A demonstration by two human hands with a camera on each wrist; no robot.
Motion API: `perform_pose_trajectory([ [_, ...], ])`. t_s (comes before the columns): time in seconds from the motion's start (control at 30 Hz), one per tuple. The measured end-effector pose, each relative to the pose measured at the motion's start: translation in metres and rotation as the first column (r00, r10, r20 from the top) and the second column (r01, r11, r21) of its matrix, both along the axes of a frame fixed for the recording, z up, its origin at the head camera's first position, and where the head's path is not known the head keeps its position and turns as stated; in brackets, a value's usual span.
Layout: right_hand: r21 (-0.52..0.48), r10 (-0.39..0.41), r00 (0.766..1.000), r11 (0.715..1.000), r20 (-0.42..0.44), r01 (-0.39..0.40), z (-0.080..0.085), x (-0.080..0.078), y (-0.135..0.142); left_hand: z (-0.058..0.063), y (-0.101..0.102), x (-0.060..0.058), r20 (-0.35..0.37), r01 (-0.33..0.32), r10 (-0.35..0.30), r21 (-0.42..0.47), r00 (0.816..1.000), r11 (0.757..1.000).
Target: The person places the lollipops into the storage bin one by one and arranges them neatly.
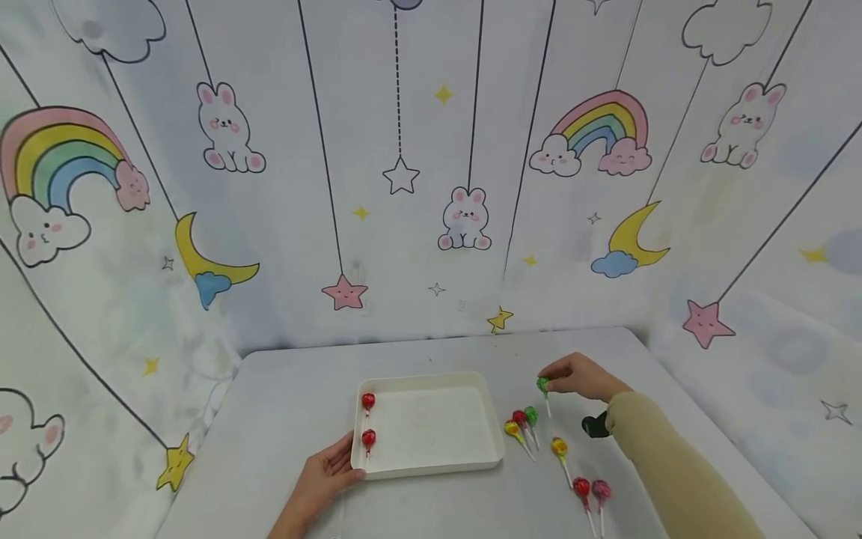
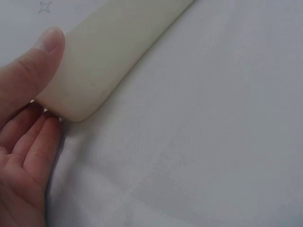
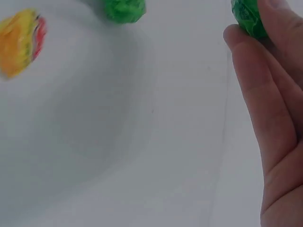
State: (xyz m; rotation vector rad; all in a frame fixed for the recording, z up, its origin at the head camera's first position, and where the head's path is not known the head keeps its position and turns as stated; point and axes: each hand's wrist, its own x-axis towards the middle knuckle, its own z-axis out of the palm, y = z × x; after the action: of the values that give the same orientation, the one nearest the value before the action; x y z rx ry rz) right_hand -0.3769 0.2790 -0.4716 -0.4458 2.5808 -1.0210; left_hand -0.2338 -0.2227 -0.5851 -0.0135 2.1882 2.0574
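A green-wrapped lollipop (image 1: 542, 384) is pinched by its head between the thumb and fingers of my right hand (image 1: 581, 376), its white stick pointing down. The right wrist view shows the same green head (image 3: 248, 18) at the fingertips. My left hand (image 1: 325, 479) grips the near left corner of a white rectangular tray (image 1: 431, 472), thumb on the rim and fingers against the outer side. Inside the tray, along its left side, lie two red lollipops (image 1: 368, 439), one behind the other.
Right of the tray lie a yellow lollipop (image 1: 513, 430), a red one (image 1: 518, 417) and a green one (image 1: 531, 415), bunched together. Nearer are another yellow lollipop (image 1: 559, 447), a red one (image 1: 581, 488) and a pink one (image 1: 601, 490). A patterned curtain (image 1: 417, 247) hangs behind the white table (image 1: 289, 404).
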Motion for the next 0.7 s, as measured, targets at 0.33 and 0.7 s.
perform_pose_trajectory([
  [0.33, -0.042, 0.156, 0.987, 0.987, 0.026, -0.155, 0.000, -0.034, -0.102, 0.000, -0.004, 0.003, -0.055, 0.033, -0.032, 0.024, 0.998, 0.999],
  [0.7, 0.027, 0.197, 0.980, 0.980, 0.040, -0.198, -0.012, -0.041, -0.227, -0.004, -0.007, -0.002, -0.088, 0.069, -0.065, 0.039, 0.994, 0.997],
])
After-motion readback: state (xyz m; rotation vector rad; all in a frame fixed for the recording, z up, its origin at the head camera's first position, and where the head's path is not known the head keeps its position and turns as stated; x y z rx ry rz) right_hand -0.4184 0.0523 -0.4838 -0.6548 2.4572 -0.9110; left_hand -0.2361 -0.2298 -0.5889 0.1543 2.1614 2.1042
